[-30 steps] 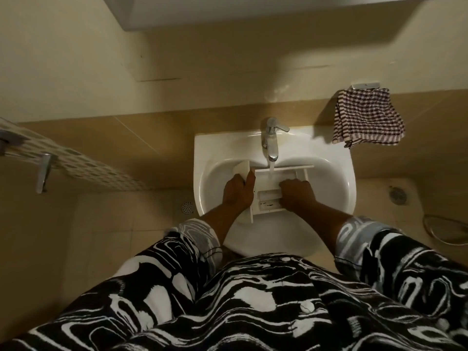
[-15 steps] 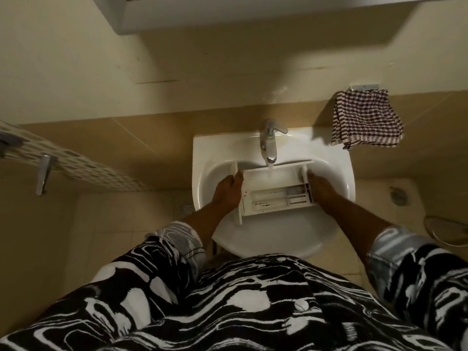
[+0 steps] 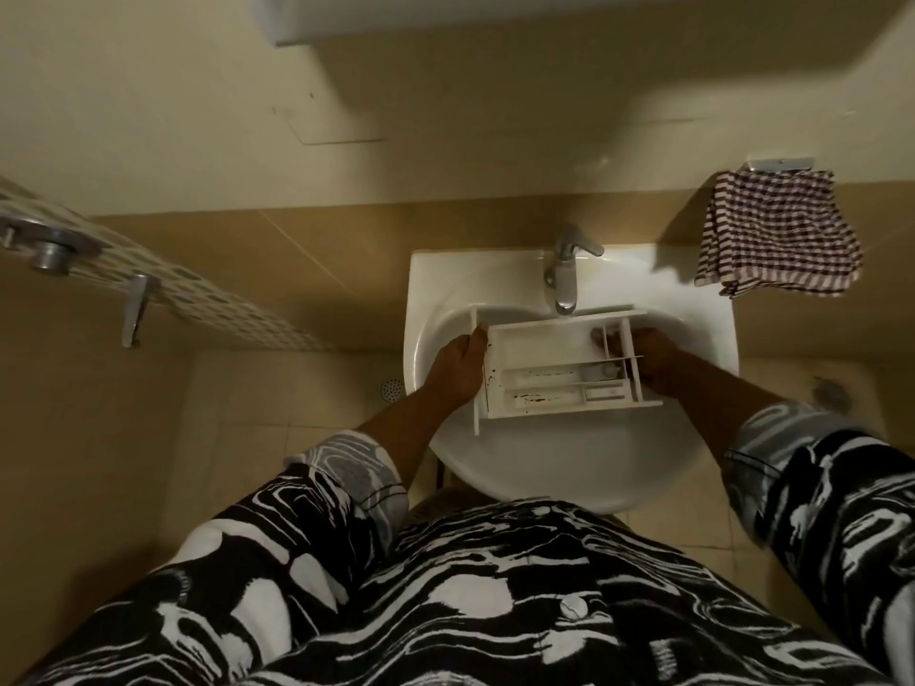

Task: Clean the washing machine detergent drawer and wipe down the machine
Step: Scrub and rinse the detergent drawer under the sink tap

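A white detergent drawer (image 3: 539, 349) with several compartments lies level over the white sink (image 3: 500, 284), open side up, just under the chrome tap (image 3: 564, 277). Dark specks of grime show in its near compartments. My left hand (image 3: 455, 368) grips the drawer's left end, by its front panel. My right hand (image 3: 653, 354) holds the right end, with fingers showing through the end compartments. The washing machine is out of sight.
A checked cloth (image 3: 777, 235) hangs from a wall bar to the right of the sink. Metal fittings (image 3: 54, 250) and a lever handle (image 3: 133, 309) stick out from the wall on the left. Beige floor tiles with a drain (image 3: 391, 388) lie below.
My right hand left the inside of the drawer and took its right end. The drawer turned from lengthwise under the tap to lying crosswise and level.
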